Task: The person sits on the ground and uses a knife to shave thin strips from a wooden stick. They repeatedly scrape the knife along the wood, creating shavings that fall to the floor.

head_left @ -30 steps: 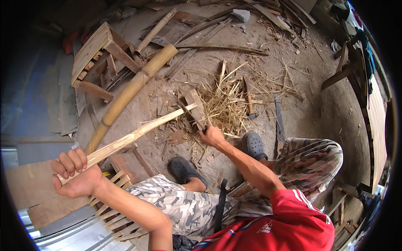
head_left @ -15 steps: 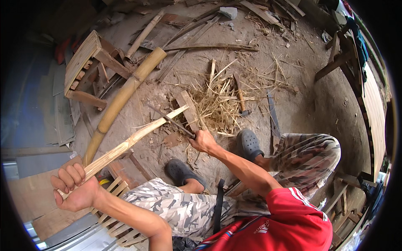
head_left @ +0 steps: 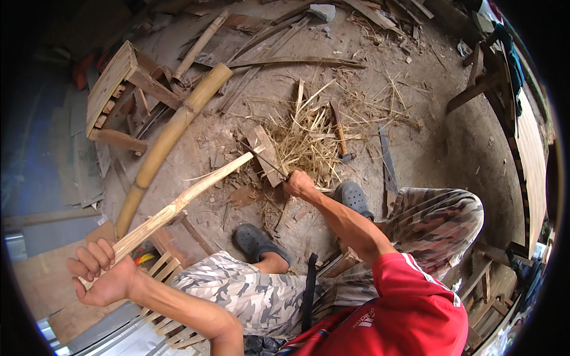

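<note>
My left hand [head_left: 105, 274] is wrapped round the near end of a long pale strip of split bamboo [head_left: 161, 218], which slants up and away to the right. A thin curl of shaving stands off its upper edge. My right hand [head_left: 300, 184] is closed on the handle of a knife [head_left: 261, 155]; the handle itself is mostly hidden by the fingers. The dark narrow blade lies across the strip near its far tip. Under that tip a flat wooden board [head_left: 268, 155] rests on the ground beside a heap of shavings [head_left: 312, 142].
A thick bamboo pole [head_left: 163, 145] lies to the left, near a small wooden stool [head_left: 122, 98]. A hammer [head_left: 341, 132] and a saw [head_left: 388, 159] lie right of the heap. A slatted bamboo piece [head_left: 165, 270] is by my left forearm. A wooden bench [head_left: 504, 113] stands far right.
My right hand and the knife have slid outward along the strip to the right, toward its far tip. My left hand keeps its hold and has shifted slightly.
</note>
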Demonstrator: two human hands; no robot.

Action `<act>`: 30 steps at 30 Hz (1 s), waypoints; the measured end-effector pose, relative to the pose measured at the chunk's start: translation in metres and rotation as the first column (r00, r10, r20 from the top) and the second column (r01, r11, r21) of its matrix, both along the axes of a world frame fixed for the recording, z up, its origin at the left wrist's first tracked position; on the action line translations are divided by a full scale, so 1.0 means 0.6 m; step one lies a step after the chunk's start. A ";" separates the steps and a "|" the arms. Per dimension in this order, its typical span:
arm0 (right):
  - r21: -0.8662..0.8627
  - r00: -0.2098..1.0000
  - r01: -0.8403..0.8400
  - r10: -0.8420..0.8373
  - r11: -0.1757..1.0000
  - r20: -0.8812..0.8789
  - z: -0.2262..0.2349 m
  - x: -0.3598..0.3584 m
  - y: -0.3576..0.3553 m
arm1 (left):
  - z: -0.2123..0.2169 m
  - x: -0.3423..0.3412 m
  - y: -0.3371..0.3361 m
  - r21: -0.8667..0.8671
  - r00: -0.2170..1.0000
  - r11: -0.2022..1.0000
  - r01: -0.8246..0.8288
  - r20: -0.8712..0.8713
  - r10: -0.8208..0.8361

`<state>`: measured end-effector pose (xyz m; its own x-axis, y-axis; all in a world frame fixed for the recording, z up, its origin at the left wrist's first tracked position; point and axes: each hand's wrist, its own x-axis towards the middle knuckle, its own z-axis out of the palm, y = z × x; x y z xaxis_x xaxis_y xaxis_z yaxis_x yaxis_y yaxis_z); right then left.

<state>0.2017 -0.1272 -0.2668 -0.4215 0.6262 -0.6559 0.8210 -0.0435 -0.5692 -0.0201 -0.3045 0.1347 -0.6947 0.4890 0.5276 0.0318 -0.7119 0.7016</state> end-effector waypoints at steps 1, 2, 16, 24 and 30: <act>0.083 0.999 -0.003 0.006 0.997 -0.040 -0.006 0.000 -0.009 | -0.001 -0.006 0.000 -0.006 1.000 1.000 0.005 -0.002 -0.005; 0.165 0.996 -0.023 0.037 0.986 -0.080 0.000 -0.005 -0.029 | -0.002 -0.008 -0.006 -0.007 1.000 1.000 -0.012 -0.003 0.012; 0.056 0.994 0.106 -0.107 0.993 0.016 -0.019 -0.004 0.005 | -0.007 -0.023 -0.019 -0.044 0.999 0.998 -0.046 -0.015 0.045; 0.092 0.995 0.077 -0.082 0.993 0.058 -0.021 0.004 0.018 | -0.006 -0.017 -0.008 -0.055 0.987 0.986 -0.157 0.018 0.158; 0.047 0.995 0.046 -0.051 0.998 0.090 -0.036 0.043 0.020 | -0.006 0.005 0.008 -0.071 0.985 0.983 -0.170 0.018 0.171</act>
<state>0.2275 -0.1153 -0.2882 -0.3296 0.6743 -0.6608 0.8672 -0.0605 -0.4943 -0.0169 -0.2997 0.1311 -0.7830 0.3969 0.4788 0.1310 -0.6474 0.7508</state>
